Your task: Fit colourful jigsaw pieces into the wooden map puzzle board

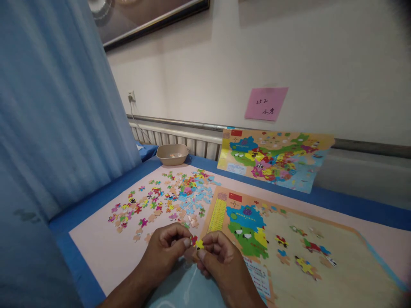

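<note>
Small yellow puzzle piece (199, 244), seemingly joined to red piece (194, 240), pinched between fingertips

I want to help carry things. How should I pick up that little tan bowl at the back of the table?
Take the bowl by its rim, one hand on each side, coming down from above. It sits upright with its open top facing up and a few puzzle pieces inside, so keeping it level probably stops them spilling. Its rim flares out, giving your fingers an edge to hook under.
</note>
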`<move>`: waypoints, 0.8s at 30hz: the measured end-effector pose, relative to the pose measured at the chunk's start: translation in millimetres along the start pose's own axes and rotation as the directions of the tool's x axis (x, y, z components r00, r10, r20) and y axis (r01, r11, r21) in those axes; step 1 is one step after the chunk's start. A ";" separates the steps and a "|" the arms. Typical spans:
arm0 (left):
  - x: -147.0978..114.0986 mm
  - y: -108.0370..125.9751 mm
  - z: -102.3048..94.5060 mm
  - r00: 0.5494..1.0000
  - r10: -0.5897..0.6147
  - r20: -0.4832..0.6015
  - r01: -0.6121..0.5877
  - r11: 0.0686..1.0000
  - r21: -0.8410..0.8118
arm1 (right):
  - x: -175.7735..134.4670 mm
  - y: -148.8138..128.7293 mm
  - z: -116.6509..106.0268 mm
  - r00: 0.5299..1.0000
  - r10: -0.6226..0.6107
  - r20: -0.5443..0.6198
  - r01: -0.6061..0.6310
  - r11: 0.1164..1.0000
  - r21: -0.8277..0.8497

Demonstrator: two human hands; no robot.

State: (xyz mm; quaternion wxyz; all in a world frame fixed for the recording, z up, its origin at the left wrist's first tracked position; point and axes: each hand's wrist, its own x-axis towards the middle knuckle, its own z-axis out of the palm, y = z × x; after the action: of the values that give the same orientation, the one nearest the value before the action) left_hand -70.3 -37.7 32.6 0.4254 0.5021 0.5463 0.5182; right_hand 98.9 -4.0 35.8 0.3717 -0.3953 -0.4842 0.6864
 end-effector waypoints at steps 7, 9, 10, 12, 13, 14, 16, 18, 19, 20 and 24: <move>-0.3 0.6 0.6 0.998 -0.032 0.050 0.037 0.995 -0.089 | 2.6 7.5 0.9 0.999 -0.027 -0.038 0.027 1.000 0.008; -0.5 2.7 1.4 0.996 -0.045 0.076 0.053 0.992 -0.116 | 3.0 9.9 1.7 0.998 -0.032 -0.050 0.033 0.999 0.012; -0.5 3.8 2.0 0.995 -0.050 0.084 0.060 0.991 -0.119 | 2.7 10.5 2.1 0.998 -0.028 -0.048 0.029 0.999 0.014; -1.0 5.8 3.1 0.994 -0.059 0.096 0.070 0.992 -0.109 | 0.4 10.8 2.9 0.999 -0.021 -0.027 0.021 1.000 0.010; -1.6 6.7 3.5 0.993 -0.062 0.101 0.073 0.992 -0.106 | -1.4 10.5 3.2 1.000 -0.019 -0.015 0.019 1.000 0.001; -2.5 7.4 3.7 0.992 -0.063 0.108 0.074 0.992 -0.102 | -3.5 10.1 3.7 1.000 -0.013 -0.003 0.013 1.000 -0.010; -4.9 8.2 2.9 0.991 -0.057 0.122 0.069 0.994 -0.091 | -7.7 8.7 4.9 1.000 0.008 0.019 -0.007 0.999 -0.039; -6.5 8.0 0.6 0.989 -0.058 0.136 0.067 0.996 -0.059 | -10.7 7.0 6.4 0.998 0.045 0.037 -0.043 0.998 -0.053; -6.7 7.3 -1.0 0.988 -0.071 0.138 0.077 0.996 -0.037 | -11.4 6.1 7.2 0.998 0.054 0.043 -0.051 0.997 -0.053; -6.4 6.4 -2.7 0.984 -0.093 0.151 0.096 0.995 -0.013 | -11.7 5.2 7.8 0.997 0.055 0.049 -0.053 0.997 -0.051; -5.0 1.6 -6.8 0.967 -0.140 0.213 0.143 0.990 0.002 | -12.0 0.8 8.1 0.993 0.103 0.049 -0.100 0.993 -0.069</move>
State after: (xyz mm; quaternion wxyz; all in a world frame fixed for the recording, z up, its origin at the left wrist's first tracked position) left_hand -76.1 -43.6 34.6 0.5209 0.5113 0.5285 0.4335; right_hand 96.4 -18.0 39.0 0.3101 -0.4132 -0.4957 0.6982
